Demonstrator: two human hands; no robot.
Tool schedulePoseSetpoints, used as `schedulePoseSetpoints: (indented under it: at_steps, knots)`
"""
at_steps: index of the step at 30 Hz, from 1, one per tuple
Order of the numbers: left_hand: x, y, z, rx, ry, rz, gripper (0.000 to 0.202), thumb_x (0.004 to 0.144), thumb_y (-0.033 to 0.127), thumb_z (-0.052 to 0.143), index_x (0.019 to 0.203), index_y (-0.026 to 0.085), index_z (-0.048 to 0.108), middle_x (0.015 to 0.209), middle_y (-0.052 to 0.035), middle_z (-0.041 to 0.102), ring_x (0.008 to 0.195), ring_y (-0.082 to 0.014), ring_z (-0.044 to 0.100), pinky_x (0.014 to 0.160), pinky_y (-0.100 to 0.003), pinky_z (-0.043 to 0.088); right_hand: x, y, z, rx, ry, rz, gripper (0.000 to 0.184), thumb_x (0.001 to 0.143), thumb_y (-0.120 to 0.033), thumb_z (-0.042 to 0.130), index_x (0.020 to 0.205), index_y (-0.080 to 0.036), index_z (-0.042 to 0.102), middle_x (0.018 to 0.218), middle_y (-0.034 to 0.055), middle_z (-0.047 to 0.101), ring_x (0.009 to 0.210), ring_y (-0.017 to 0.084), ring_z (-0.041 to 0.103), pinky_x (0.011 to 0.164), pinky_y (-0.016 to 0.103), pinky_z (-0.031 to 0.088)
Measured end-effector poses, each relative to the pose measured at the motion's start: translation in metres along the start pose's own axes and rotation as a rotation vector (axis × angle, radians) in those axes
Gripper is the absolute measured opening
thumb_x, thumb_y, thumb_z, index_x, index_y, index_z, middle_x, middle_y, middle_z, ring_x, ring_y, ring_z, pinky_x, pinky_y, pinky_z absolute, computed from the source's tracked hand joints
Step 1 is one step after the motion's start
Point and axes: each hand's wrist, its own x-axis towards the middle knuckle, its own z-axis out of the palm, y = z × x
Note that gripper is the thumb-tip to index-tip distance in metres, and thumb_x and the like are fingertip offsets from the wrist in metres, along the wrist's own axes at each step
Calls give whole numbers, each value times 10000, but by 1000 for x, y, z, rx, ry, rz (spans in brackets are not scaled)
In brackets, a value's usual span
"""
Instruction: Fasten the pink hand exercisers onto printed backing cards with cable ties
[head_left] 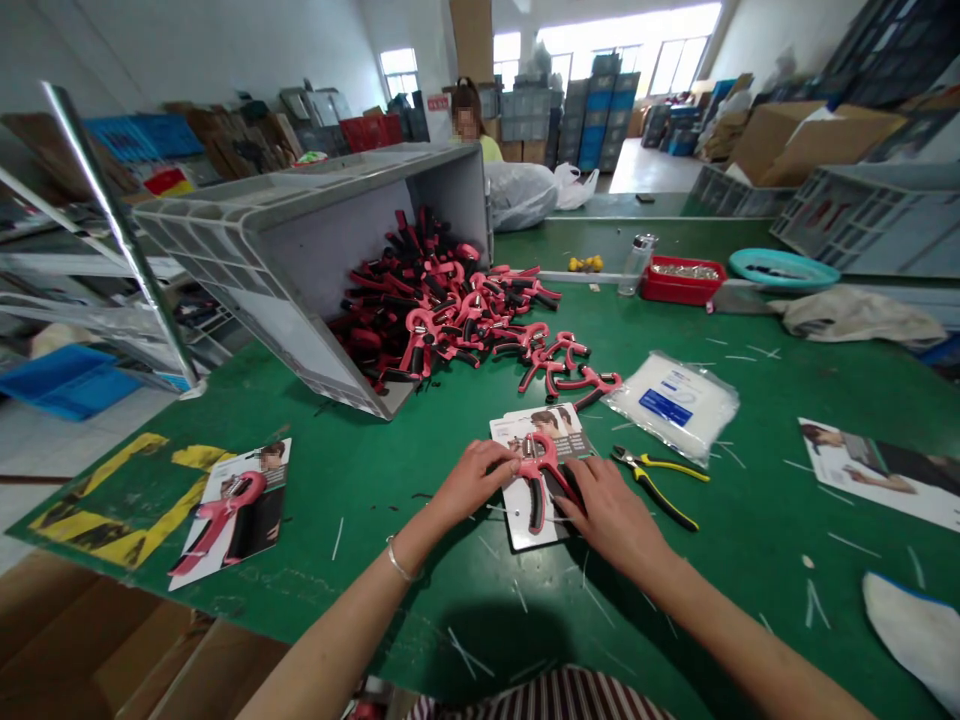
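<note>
A pink-and-black hand grip strengthener (536, 490) lies on a printed backing card (519, 530) in front of me, above another card's top edge. My left hand (472, 482) is closed at its upper left, thumb and fingers pinched by the spring end. On the other side, my right hand (611, 510) has its fingers closed on the right handle. A thin white cable tie crosses near the lower handles; its ends stick out at both sides. Diagonal cutters (656, 480) with yellow-and-black handles lie right of my right hand. Farther left rests a card with a strengthener (225, 515) on it.
A tipped grey crate (300, 310) spills a pile of grip strengtheners (450, 310) onto the green table (420, 640). A clear bag (675, 405), a red tray (682, 283), a glass bottle (636, 266) and a loose card (885, 470) lie rightward. Behind sits another person (487, 148).
</note>
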Motion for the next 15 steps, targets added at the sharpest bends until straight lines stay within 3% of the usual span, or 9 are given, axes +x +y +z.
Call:
schedulePoseSetpoints:
  at_steps: [3, 6, 9, 12, 15]
  knots:
    - [16, 4, -1, 114, 82, -4, 266, 940, 315, 496, 1021, 215, 728, 1054, -61, 709, 1025, -213, 574, 977, -376, 381, 1, 3, 3, 111, 36, -148, 338, 865, -223, 607, 1198, -281, 600, 1129, 119, 573, 1042, 297, 535, 882, 462, 474]
    - [36, 6, 5, 120, 139, -96, 245, 899, 239, 522, 1035, 203, 722, 1064, -66, 703, 1045, -217, 580, 987, -382, 385, 10, 6, 8, 164, 33, -162, 166, 911, -226, 571, 1035, -257, 678, 1015, 89, 568, 978, 254, 534, 854, 414, 479]
    - [46, 7, 15, -2, 101, -59, 173, 831, 257, 627, 950, 193, 736, 1060, -60, 711, 1051, -215, 601, 986, -356, 402, 17, 8, 11, 154, 23, -167, 158, 936, -264, 557, 1015, -259, 694, 994, 75, 574, 963, 234, 538, 840, 378, 471]
    - [43, 7, 22, -233, 51, -35, 190, 815, 313, 659, 906, 160, 728, 964, -62, 724, 914, -196, 638, 859, -307, 468, 18, 10, 10, 133, 1, -193, 177, 929, -278, 578, 1064, -278, 691, 1048, 75, 587, 1000, 234, 539, 840, 363, 464]
    - [36, 8, 24, -291, 52, -62, 221, 824, 356, 652, 900, 157, 713, 858, -42, 713, 820, -179, 630, 783, -281, 475, 18, 10, 10, 113, -4, -212, 177, 930, -281, 577, 1062, -275, 694, 1091, 84, 590, 1036, 241, 534, 865, 374, 455]
